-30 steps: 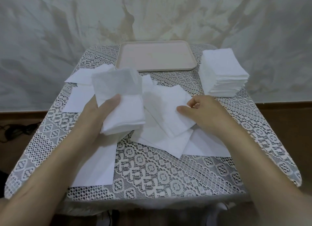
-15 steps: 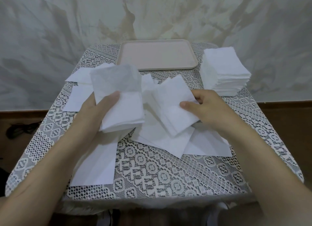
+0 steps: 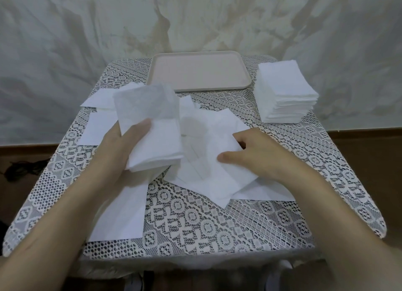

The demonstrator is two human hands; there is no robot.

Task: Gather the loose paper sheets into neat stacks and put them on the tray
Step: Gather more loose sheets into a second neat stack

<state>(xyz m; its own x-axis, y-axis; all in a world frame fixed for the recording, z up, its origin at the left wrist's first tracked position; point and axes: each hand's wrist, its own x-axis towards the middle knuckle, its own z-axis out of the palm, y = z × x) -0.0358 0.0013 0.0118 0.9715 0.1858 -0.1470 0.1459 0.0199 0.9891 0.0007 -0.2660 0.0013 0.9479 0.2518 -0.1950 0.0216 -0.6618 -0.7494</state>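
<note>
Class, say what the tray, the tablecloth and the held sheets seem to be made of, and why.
Tray: probably plastic, matte pale pink, moulded rounded rim. Tablecloth: white lace, open patterned holes. Sheets in the left hand: thin, soft tissue-like paper perhaps; the top one looks translucent.

White lace tablecloth [image 3: 217, 225] covers the whole table and hangs over the rounded corners. Behind it is a grey-white marbled wall [image 3: 65, 40] with brownish streaks and a brown baseboard [image 3: 359, 134]. Tangle of black cable [image 3: 24, 169] on the floor, left side.
</note>
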